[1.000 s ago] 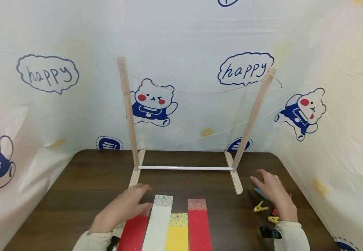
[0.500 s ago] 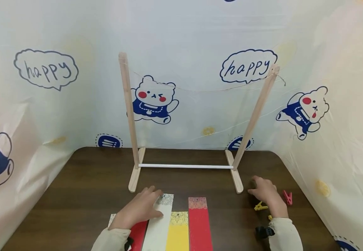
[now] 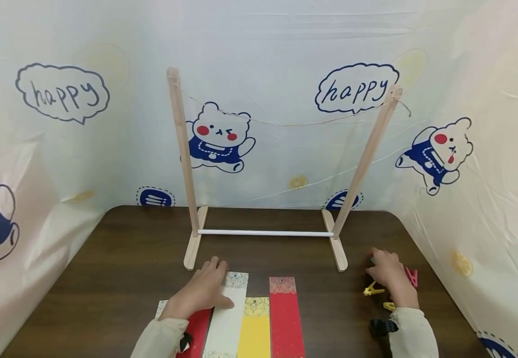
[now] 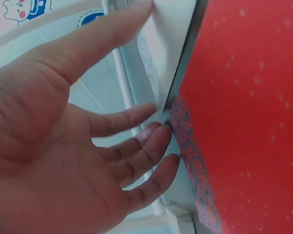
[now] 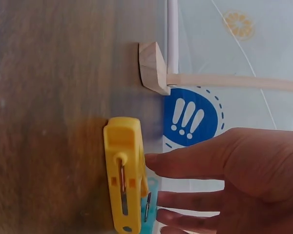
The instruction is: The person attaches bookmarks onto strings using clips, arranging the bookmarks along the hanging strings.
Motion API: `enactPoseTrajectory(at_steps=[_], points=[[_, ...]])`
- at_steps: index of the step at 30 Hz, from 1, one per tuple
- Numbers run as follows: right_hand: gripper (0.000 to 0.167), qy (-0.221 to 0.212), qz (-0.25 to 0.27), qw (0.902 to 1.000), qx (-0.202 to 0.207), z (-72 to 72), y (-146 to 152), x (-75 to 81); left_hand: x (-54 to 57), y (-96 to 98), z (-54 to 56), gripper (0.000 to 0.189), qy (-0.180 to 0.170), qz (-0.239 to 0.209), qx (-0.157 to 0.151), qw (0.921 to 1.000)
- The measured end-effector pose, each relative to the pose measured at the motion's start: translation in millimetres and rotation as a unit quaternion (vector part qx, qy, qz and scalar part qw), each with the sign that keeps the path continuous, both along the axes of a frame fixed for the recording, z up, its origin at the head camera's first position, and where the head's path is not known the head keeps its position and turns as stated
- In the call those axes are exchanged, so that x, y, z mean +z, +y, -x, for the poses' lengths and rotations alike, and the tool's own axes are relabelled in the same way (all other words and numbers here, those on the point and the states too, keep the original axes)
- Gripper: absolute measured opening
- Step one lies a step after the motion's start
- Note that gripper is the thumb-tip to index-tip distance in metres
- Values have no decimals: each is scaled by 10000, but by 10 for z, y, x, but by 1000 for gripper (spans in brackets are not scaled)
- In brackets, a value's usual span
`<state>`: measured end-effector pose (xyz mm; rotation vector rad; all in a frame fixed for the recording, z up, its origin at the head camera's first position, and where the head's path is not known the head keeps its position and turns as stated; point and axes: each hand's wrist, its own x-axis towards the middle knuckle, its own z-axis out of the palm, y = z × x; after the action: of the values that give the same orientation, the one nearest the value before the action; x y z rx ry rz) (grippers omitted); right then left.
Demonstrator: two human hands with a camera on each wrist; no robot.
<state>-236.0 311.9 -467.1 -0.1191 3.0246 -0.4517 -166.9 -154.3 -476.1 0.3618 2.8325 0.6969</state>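
Left grip [image 3: 200,293] hangs loose and empty over the white strip [image 3: 229,323], whose long axis points away from me, patterned end foremost. My right grip [image 3: 389,274] is at the teal clip [image 5: 147,222], pinched or not I can't tell; a yellow clip [image 3: 374,291] lies just left of that grip.

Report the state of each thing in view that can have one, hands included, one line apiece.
Left hand: fingers relaxed, over the white strip
White strip: lying flat, partly covered by that hand
Yellow strip: lying flat
Rightmost red strip: lying flat
Right hand: at the teal clip, pinch unclear
Pink clip: lying unheld
Wooden stand: upright
String: sagging, nothing hung from it
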Motion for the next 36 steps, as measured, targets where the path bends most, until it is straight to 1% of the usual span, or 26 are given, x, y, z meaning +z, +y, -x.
enactPoseTrajectory(at_steps=[5, 8, 10, 12, 15, 16, 17, 20, 22, 24, 27, 29, 30, 33, 36], points=[[43, 190, -44, 9998, -3, -7, 28, 2, 4, -28, 14, 64, 100, -119, 30, 9999], [50, 142, 48, 9998, -138, -12, 47, -10, 10, -33, 14, 60, 132, -155, 40, 9998], [53, 80, 57, 9997, -220, -12, 66, -22, 24, -38, 2, 64, 95, -130, 77, 9998], [53, 37, 17, 9997, -254, -13, 84, -35, 33, -35, -11, 70, 60, -16, 126, 9999], [44, 111, -38, 9997, -218, -10, 113, -65, 50, -36, -29, 80, 7, 150, 180, 9997], [40, 146, -27, 9997, -210, -10, 120, -75, 52, -36, -31, 81, -5, 175, 191, 9997], [36, 179, -3, 9996, -214, -10, 126, -84, 54, -38, -32, 79, -28, 172, 198, 9997], [24, 269, 69, 9992, -271, -11, 129, -99, 60, -56, -30, 63, -96, 78, 181, 9998], [20, 295, 125, 9990, -319, -13, 129, -112, 56, -62, -29, 60, -154, 17, 217, 9996], [18, 306, 169, 9987, -379, -15, 130, -127, 57, -58, -36, 68, -179, 117, 250, 9995], [19, 253, 246, 9983, -461, -11, 129, -136, 67, -32, -67, 98, -209, 430, 304, 9984], [23, 194, 282, 9980, -530, -7, 131, -131, 93, -4, -92, 106, -190, 623, 236, 9976], [25, 161, 301, 9979, -550, -6, 132, -126, 109, 12, -102, 104, -188, 659, 190, 9975], [32, 99, 315, 9978, -581, -3, 141, -115, 141, 42, -114, 92, -182, 674, 65, 9975], [35, 83, 324, 9980, -535, -2, 148, -106, 147, 37, -103, 83, -208, 663, -12, 9976]])
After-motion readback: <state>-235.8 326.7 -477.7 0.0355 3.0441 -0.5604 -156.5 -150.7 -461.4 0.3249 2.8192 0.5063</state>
